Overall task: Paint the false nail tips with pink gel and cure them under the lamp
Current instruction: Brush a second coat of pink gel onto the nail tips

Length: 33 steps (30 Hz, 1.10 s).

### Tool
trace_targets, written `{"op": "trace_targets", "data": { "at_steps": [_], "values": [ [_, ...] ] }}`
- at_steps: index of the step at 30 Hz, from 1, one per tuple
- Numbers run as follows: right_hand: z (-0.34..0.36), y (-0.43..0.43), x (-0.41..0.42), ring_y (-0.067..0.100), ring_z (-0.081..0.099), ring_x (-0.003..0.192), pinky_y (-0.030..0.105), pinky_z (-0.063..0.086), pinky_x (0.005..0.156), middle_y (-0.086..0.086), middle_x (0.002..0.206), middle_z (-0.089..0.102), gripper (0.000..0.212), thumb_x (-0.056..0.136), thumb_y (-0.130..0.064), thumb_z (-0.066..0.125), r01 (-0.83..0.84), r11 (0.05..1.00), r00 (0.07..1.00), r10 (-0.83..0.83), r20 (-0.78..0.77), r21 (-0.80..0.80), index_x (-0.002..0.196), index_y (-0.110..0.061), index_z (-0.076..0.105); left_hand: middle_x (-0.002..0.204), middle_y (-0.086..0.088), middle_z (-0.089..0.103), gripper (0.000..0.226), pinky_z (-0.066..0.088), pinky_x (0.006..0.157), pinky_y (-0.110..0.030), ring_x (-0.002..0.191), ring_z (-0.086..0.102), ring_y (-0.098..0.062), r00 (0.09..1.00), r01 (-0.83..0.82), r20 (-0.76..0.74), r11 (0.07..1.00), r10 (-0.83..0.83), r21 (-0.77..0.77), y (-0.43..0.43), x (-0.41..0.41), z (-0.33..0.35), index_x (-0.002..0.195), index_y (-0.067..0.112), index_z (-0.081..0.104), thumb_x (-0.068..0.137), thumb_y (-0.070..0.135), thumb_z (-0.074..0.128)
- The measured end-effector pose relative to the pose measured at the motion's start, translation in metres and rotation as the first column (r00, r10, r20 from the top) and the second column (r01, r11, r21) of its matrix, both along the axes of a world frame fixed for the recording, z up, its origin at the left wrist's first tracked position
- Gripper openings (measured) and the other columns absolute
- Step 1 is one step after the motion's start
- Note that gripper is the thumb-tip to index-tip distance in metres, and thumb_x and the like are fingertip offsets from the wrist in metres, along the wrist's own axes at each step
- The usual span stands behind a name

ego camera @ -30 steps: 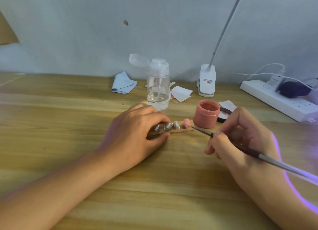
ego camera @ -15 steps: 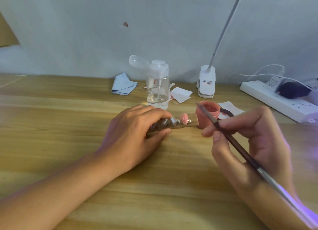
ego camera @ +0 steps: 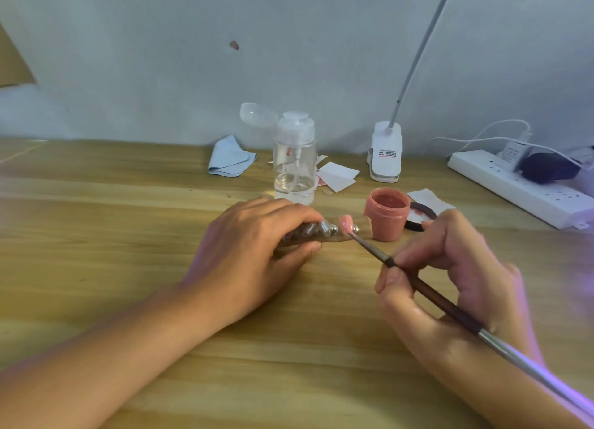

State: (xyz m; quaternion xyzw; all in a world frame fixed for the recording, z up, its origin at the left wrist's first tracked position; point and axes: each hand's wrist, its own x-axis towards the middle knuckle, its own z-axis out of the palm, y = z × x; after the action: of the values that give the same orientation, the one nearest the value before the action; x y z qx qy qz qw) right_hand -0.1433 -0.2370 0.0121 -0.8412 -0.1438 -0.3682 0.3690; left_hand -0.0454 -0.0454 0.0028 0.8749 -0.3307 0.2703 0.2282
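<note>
- The strip (ego camera: 360,232), a narrow brown card carrying the false nail tips (ego camera: 324,228), lies about midway across the table (ego camera: 96,252), closer to its far edge than to the near one.
- The left hand (ego camera: 257,245) is curled over the strip's left end, fingers on top and thumb pressed against the near side, pinning it down. Most of the row is hidden under those fingers.
- The one pink tip (ego camera: 346,224) sits towards the strip's free right end. The tips beside it look clear or silvery and unpainted.
- The right hand (ego camera: 450,268) pinches the brush (ego camera: 434,297) like a pen, thumb and fingers closed low on the dark handle. The bristles touch the near edge of the pink tip.
- The open gel jar (ego camera: 387,213) stands just right of the strip's end, and its lid (ego camera: 421,216) lies behind it.
- To my eye the tips are light, thin and stiff, with a slick surface, so they could easily be flicked off or smeared while wet. The strip is better held by its bare ends or edges, never across the painted faces.
- The gel looks thick and sticky, which calls for small loads and light strokes. The jar seems light enough to tip if knocked.
- Along the far edge are a pump bottle (ego camera: 294,162), a blue cloth (ego camera: 229,157), a clip lamp base (ego camera: 385,154) and a power strip (ego camera: 514,187).
- A violet glow falls on the right forearm, but its source is out of sight.
</note>
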Motion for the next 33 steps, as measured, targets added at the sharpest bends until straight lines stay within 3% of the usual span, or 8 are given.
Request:
{"op": "trace_targets", "data": {
  "at_steps": [5, 12, 16, 33],
  "values": [
    [0.0016, 0.0007, -0.0001, 0.02, 0.064, 0.083, 0.035, 0.048, 0.079, -0.006, 0.073, 0.062, 0.012, 0.07, -0.029, 0.057, 0.029, 0.999, 1.0, -0.029, -0.011, 0.022, 0.077, -0.026, 0.048, 0.087, 0.02, 0.062, 0.022, 0.039, 0.069, -0.024, 0.081, 0.054, -0.005, 1.0, -0.002, -0.01, 1.0, 0.002, 0.0, 0.0005, 0.0007, -0.0006, 0.104, 0.035, 0.067, 0.083, 0.044, 0.065],
    [0.0023, 0.0014, -0.0008, 0.025, 0.064, 0.087, 0.033, 0.05, 0.073, -0.006, 0.076, 0.063, 0.012, 0.069, -0.032, 0.057, 0.056, 0.995, 0.998, -0.054, -0.026, 0.081, 0.077, -0.03, 0.048, 0.091, 0.018, 0.067, 0.024, 0.041, 0.074, -0.027, 0.086, 0.06, -0.008, 1.0, 0.006, -0.006, 1.0, -0.006, 0.002, 0.0005, 0.0004, -0.0001, 0.105, 0.034, 0.068, 0.083, 0.043, 0.066],
    [0.0029, 0.0021, -0.0011, 0.025, 0.064, 0.084, 0.04, 0.052, 0.07, -0.005, 0.074, 0.062, 0.011, 0.069, -0.031, 0.056, 0.041, 0.996, 0.999, -0.039, -0.029, 0.079, 0.075, -0.031, 0.047, 0.092, 0.018, 0.067, 0.024, 0.039, 0.074, -0.026, 0.086, 0.059, -0.008, 1.0, 0.006, -0.009, 1.0, -0.006, 0.002, 0.0003, 0.0006, 0.0, 0.105, 0.035, 0.068, 0.083, 0.043, 0.066],
    [0.0027, 0.0024, -0.0002, 0.023, 0.064, 0.088, 0.038, 0.051, 0.075, -0.006, 0.075, 0.066, 0.014, 0.07, -0.034, 0.056, 0.052, 0.995, 0.997, -0.047, -0.064, 0.089, 0.08, -0.029, 0.048, 0.094, 0.018, 0.067, 0.024, 0.04, 0.078, -0.029, 0.089, 0.06, -0.008, 1.0, 0.015, -0.013, 1.0, -0.015, 0.009, 0.0004, 0.0006, 0.0004, 0.106, 0.036, 0.067, 0.084, 0.044, 0.066]
  ]
}}
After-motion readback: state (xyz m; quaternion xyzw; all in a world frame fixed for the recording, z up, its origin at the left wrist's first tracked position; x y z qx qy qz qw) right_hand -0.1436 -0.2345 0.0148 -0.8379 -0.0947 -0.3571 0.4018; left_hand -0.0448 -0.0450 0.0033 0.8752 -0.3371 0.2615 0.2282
